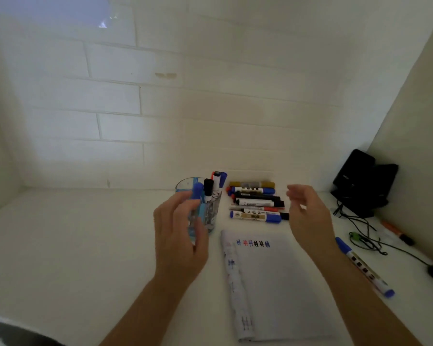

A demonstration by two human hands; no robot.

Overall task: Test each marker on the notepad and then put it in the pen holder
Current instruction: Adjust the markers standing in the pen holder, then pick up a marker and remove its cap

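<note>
Near the back edge of the counter point(85, 245), about midway along it, stands a clear, blue-tinted pen holder point(211, 213) with several markers point(208, 187) upright in it, their black, blue and red caps poking above the rim. The left hand point(180, 236) is raised just in front of the pen holder. Its fingers are spread and only gently bent, with the thumb across the holder's front. It grips nothing that can be seen, and the blur hides whether it touches the plastic.

Just right of the holder, also by the back edge, lies a pile of markers point(255, 203), side by side and pointing left to right. The right hand point(308, 218) hangs in the air above the right end of that pile, its fingers loosely curled and holding nothing.

Between the two forearms, nearer the front edge, lies the notepad point(278, 290), with a row of small blue, red and black test marks point(253, 243) along its top.

Toward the right edge, a blue marker point(365, 268) lies at a slant, apart from the notepad. Behind it lie an orange marker point(395, 232) and some dark cables point(360, 236). A black device point(363, 181) stands in the back right corner.
</note>
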